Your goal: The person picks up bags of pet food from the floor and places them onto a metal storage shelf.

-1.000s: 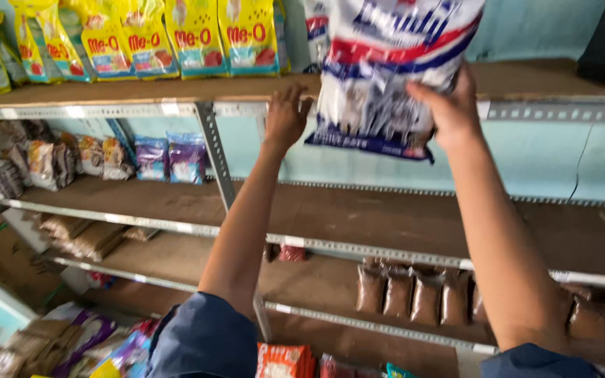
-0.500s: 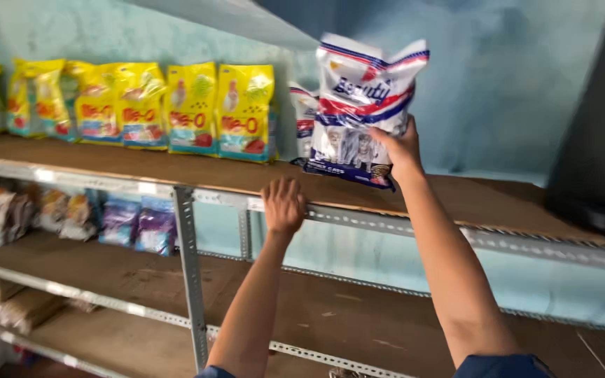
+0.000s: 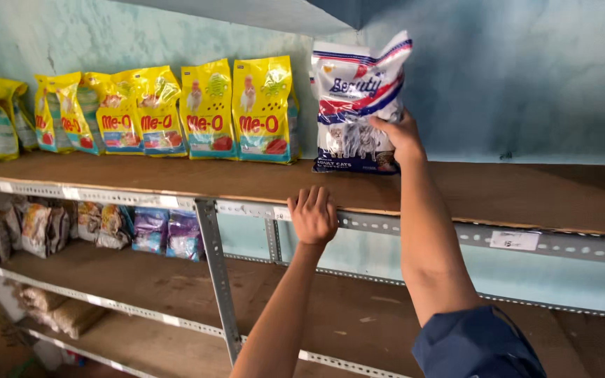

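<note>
Since the earlier frame the white pet food bag (image 3: 358, 98) has gone from held above the edge to standing upright at the back of the top shelf (image 3: 498, 192), its base on the board. The right hand (image 3: 399, 136) is clamped on the bag's lower right side; the left hand (image 3: 313, 215) grips the shelf's metal front rail, fingers curled over it. At 9 o'clock of the bag, just beside it, stands a row of yellow pet food bags (image 3: 208, 108); at 7 o'clock, on the second shelf (image 3: 197, 280), stand purple pouches (image 3: 168, 232), with nothing blocking the hands.
</note>
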